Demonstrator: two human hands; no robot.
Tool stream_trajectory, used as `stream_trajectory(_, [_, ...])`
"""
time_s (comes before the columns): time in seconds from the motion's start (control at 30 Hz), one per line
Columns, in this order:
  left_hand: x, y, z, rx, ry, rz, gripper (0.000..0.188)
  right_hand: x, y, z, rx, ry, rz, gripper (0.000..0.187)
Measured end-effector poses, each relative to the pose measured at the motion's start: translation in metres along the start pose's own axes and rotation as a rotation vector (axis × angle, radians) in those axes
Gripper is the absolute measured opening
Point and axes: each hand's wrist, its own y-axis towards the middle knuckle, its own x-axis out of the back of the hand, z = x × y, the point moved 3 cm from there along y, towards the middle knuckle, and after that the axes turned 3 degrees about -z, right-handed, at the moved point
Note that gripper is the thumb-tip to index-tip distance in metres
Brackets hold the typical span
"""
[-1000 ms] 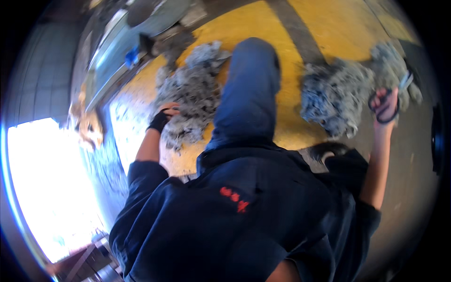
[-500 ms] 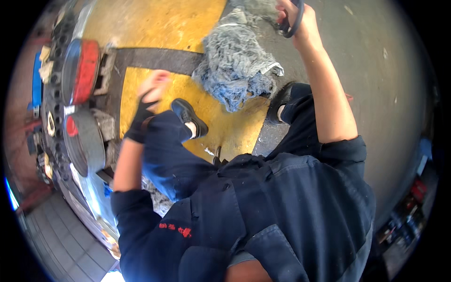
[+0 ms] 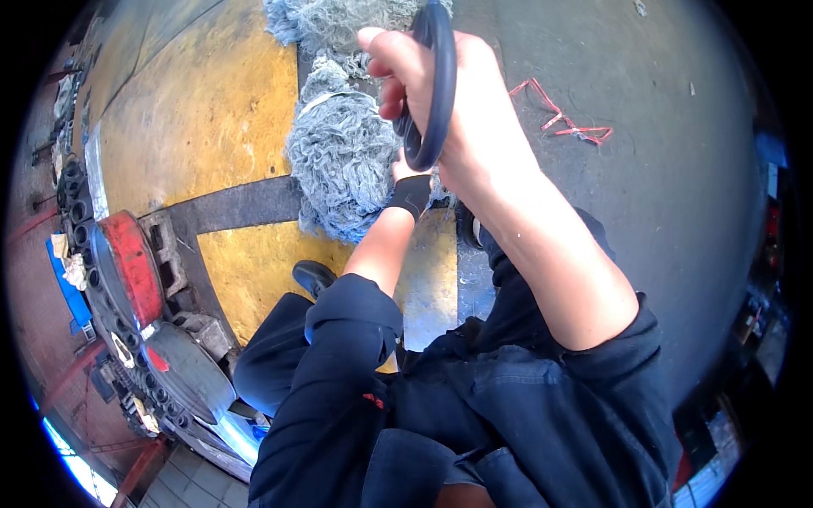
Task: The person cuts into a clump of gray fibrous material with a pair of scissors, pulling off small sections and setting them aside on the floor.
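Observation:
My right hand [image 3: 457,102] is raised over the floor, its fingers curled around a black looped handle [image 3: 437,93] shaped like that of scissors; no blades show. Below it, my left hand [image 3: 400,168], with a black wrist wrap [image 3: 412,196], reaches to the right side of a grey-blue heap of tangled yarn [image 3: 339,165]. My left fingers are mostly hidden by the black handle and the yarn. A pale band crosses the heap's upper part. Just beyond lies more of the same yarn [image 3: 339,24].
A red strap [image 3: 555,114] lies loose on the grey floor at the right. Yellow floor panels [image 3: 203,110] spread to the left. Round red-and-grey drum-like pieces [image 3: 131,267] stand by concrete blocks [image 3: 203,332] at the left. My shoe [image 3: 313,276] is close to the heap.
My left hand has swung from the left over to the yarn heap. My right hand, with the black handle, has come nearer and left. The view has shifted, and the red strap shows more fully.

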Motion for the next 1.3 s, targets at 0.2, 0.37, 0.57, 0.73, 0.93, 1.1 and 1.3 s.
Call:
stream_trajectory(0.2, [0.029,-0.014,0.030,0.030,-0.178,0.116,0.019,0.014,0.007,-0.005,0.096,-0.018,-0.037,0.030])
stream_trajectory(0.37, [0.084,-0.012,0.115,0.080,-0.791,-0.188,0.029,-0.001,0.013,-0.015,0.159,-0.051,0.003,0.033])
stream_trajectory(0.57, [0.292,-0.036,0.177,0.379,-1.501,-0.541,0.020,-0.019,0.014,-0.024,0.262,-0.298,0.037,0.037])
stream_trajectory(0.73, [0.407,-0.083,0.207,0.312,-1.436,-0.769,0.025,-0.036,0.008,-0.032,0.306,-0.437,0.137,0.036])
stream_trajectory(0.93, [0.529,-0.163,0.288,0.267,-0.849,-1.022,0.035,-0.079,-0.019,-0.045,0.297,-0.621,0.299,0.035])
stream_trajectory(1.1, [0.622,-0.197,0.276,0.402,-1.239,-1.020,0.030,-0.090,-0.038,-0.049,0.383,-0.728,0.340,0.040])
stream_trajectory(1.3, [0.651,-0.216,0.285,0.523,-1.235,-1.134,0.019,-0.098,-0.045,-0.052,0.302,-0.620,0.424,0.040])
